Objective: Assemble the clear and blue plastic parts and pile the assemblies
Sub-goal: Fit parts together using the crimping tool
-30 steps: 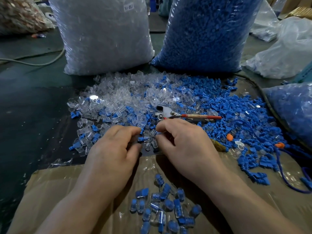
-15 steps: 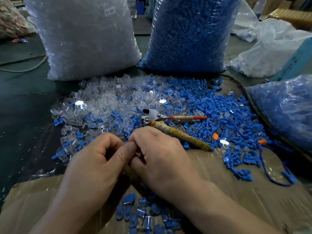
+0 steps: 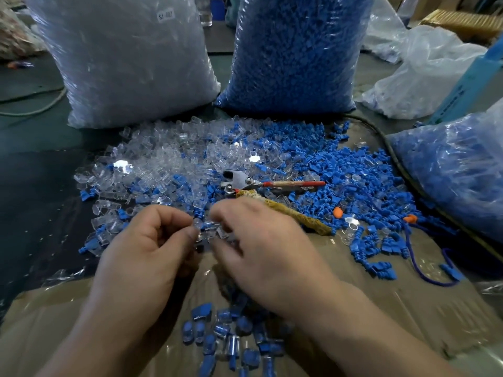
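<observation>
Clear part [image 3: 207, 230] between curled left hand [image 3: 147, 251], right hand [image 3: 268, 248]

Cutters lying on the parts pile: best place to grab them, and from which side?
Grip the cutters by the handles, coming from above on the right: the red handle and the cloth-wrapped handle fan out rightward atop the loose parts, metal head pointing left. The right hand sits closest.

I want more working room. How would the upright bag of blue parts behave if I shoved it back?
The blue bag bulges full, so it is probably heavy and would resist. Its thin, wrinkled film would likely dent and slump rather than slide cleanly. It stands upright and tall, so a high push might tip it.
</observation>
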`<action>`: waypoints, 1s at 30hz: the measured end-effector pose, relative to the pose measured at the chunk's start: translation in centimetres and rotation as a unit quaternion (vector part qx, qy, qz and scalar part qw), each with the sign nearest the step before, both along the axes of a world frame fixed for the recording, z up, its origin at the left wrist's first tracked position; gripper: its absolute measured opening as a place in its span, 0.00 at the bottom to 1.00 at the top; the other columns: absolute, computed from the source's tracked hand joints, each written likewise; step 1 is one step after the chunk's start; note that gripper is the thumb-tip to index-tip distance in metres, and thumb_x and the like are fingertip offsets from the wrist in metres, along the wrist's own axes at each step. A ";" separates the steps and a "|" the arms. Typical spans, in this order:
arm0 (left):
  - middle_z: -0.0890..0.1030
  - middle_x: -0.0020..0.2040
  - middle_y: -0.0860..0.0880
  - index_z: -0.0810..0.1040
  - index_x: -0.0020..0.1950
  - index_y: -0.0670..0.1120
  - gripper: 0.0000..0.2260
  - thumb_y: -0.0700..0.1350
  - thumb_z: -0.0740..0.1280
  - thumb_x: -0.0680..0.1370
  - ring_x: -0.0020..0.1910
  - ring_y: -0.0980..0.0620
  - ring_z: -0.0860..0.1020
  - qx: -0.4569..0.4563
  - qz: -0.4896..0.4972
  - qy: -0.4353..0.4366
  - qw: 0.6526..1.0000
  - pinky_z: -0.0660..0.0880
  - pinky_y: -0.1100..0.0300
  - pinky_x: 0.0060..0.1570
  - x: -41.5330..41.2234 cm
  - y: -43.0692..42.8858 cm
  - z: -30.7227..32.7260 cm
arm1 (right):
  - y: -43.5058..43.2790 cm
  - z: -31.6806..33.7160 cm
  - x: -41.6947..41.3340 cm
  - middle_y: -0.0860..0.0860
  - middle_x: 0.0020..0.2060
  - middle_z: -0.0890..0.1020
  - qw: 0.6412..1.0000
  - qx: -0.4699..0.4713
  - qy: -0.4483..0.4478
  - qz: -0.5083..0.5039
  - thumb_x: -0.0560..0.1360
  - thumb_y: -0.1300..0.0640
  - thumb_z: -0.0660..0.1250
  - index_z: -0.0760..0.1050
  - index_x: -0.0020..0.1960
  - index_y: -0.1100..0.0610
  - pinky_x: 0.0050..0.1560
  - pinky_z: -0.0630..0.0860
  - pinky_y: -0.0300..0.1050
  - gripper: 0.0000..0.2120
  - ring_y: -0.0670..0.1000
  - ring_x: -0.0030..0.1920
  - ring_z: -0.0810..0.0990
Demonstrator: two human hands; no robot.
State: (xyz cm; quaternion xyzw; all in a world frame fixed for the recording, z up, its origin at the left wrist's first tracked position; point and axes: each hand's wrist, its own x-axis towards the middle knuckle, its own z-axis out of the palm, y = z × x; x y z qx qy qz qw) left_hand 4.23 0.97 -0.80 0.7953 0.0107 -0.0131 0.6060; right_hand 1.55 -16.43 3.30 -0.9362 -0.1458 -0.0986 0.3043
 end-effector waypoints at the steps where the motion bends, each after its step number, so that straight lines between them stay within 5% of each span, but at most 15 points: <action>1: 0.85 0.37 0.50 0.81 0.50 0.59 0.13 0.61 0.72 0.68 0.33 0.49 0.83 0.017 -0.008 -0.004 1.000 0.79 0.51 0.34 0.0 0.0 -0.1 | -0.5 0.3 0.1 0.44 0.53 0.77 1.000 -0.003 0.002 -0.024 0.79 0.50 0.64 0.72 0.61 0.47 0.52 0.76 0.54 0.11 0.49 0.51 0.77; 3: 0.84 0.36 0.51 0.81 0.49 0.60 0.03 0.53 0.72 0.76 0.31 0.53 0.82 0.027 -0.019 -0.014 0.999 0.78 0.60 0.31 -0.1 0.0 -0.1 | -1.7 1.2 0.0 0.41 0.48 0.76 0.998 -0.020 0.018 -0.065 0.78 0.47 0.64 0.73 0.58 0.46 0.50 0.76 0.49 0.09 0.45 0.47 0.75; 9: 0.82 0.34 0.47 0.81 0.45 0.57 0.10 0.41 0.68 0.80 0.28 0.55 0.78 -0.022 -0.027 -0.018 0.999 0.74 0.67 0.26 -0.5 -0.2 0.7 | -7.4 5.1 -2.3 0.40 0.37 0.76 0.977 -0.055 -0.017 -0.207 0.70 0.37 0.62 0.73 0.46 0.43 0.35 0.69 0.40 0.11 0.39 0.40 0.74; 12: 0.82 0.34 0.49 0.80 0.45 0.58 0.12 0.41 0.68 0.80 0.26 0.58 0.77 -0.012 -0.024 -0.023 0.999 0.73 0.69 0.26 -0.6 -0.4 1.0 | -9.0 4.1 -5.1 0.40 0.43 0.75 0.962 -0.082 0.007 -0.259 0.70 0.35 0.61 0.75 0.52 0.44 0.42 0.72 0.44 0.17 0.42 0.44 0.75; 14: 0.82 0.35 0.51 0.79 0.45 0.60 0.11 0.43 0.68 0.80 0.28 0.57 0.78 0.017 -0.031 -0.038 0.999 0.74 0.68 0.27 -0.7 -0.5 1.0 | -8.9 2.1 -7.4 0.46 0.50 0.75 0.950 -0.082 0.008 -0.301 0.69 0.37 0.62 0.77 0.57 0.52 0.51 0.76 0.55 0.24 0.53 0.50 0.78; 16: 0.83 0.36 0.53 0.78 0.47 0.63 0.09 0.46 0.68 0.78 0.30 0.54 0.79 0.045 -0.040 -0.047 0.997 0.76 0.63 0.27 -0.6 -0.6 1.0 | -8.5 0.1 -9.6 0.53 0.52 0.76 0.934 -0.100 -0.008 -0.342 0.67 0.41 0.66 0.78 0.56 0.57 0.46 0.78 0.62 0.24 0.61 0.48 0.79; 18: 0.83 0.36 0.54 0.77 0.47 0.65 0.10 0.47 0.68 0.78 0.32 0.50 0.80 0.058 -0.048 -0.047 0.996 0.77 0.61 0.28 -0.7 -0.6 1.1 | -8.0 -0.7 -11.0 0.56 0.56 0.76 0.923 -0.136 0.031 -0.358 0.65 0.39 0.67 0.78 0.58 0.56 0.44 0.78 0.58 0.29 0.62 0.47 0.80; 21: 0.83 0.36 0.53 0.77 0.47 0.65 0.13 0.45 0.68 0.79 0.32 0.47 0.79 0.067 -0.055 -0.044 0.995 0.77 0.60 0.27 -1.0 -0.6 1.5 | -7.9 -0.4 -10.9 0.48 0.71 0.57 0.890 -0.201 0.190 -0.363 0.57 0.21 0.50 0.54 0.75 0.47 0.61 0.71 0.48 0.52 0.51 0.67 0.70; 23: 0.83 0.36 0.50 0.77 0.46 0.65 0.13 0.44 0.68 0.79 0.31 0.44 0.79 0.070 -0.060 -0.038 0.995 0.78 0.59 0.27 -1.1 -0.6 1.7 | -8.3 0.0 -9.9 0.47 0.74 0.47 0.880 -0.234 0.217 -0.352 0.52 0.17 0.38 0.37 0.75 0.46 0.69 0.64 0.43 0.58 0.48 0.74 0.60; 26: 0.83 0.36 0.47 0.78 0.46 0.65 0.14 0.44 0.68 0.79 0.30 0.44 0.78 0.069 -0.060 -0.030 0.995 0.76 0.61 0.26 -1.1 -0.6 1.7 | -9.0 -0.2 -7.8 0.51 0.77 0.47 0.876 -0.283 0.227 -0.318 0.54 0.16 0.35 0.35 0.76 0.49 0.71 0.63 0.47 0.60 0.52 0.77 0.56; 30: 0.83 0.36 0.48 0.77 0.45 0.65 0.15 0.43 0.69 0.80 0.25 0.56 0.75 0.070 -0.070 -0.027 0.995 0.74 0.65 0.25 -1.0 -0.7 1.8 | -10.1 -1.0 -4.7 0.51 0.75 0.54 0.880 -0.327 0.185 -0.291 0.61 0.17 0.35 0.43 0.78 0.51 0.62 0.72 0.47 0.56 0.53 0.72 0.65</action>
